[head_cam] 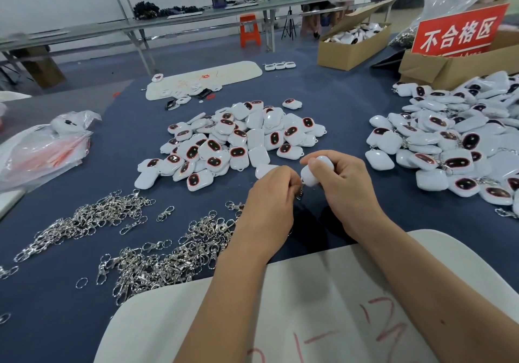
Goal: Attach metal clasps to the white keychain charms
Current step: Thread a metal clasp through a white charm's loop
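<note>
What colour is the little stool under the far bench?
Orange: the stool shows in the head view, at the back of the room.

A red sign (457,30) stood at two o'clock, a cardboard box (348,51) at one, an orange stool (249,30) at twelve, a plastic bag (42,152) at nine.

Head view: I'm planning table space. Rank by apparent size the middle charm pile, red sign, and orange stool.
1. middle charm pile
2. red sign
3. orange stool

The stool stands farthest away, so its small look is partly distance.
</note>
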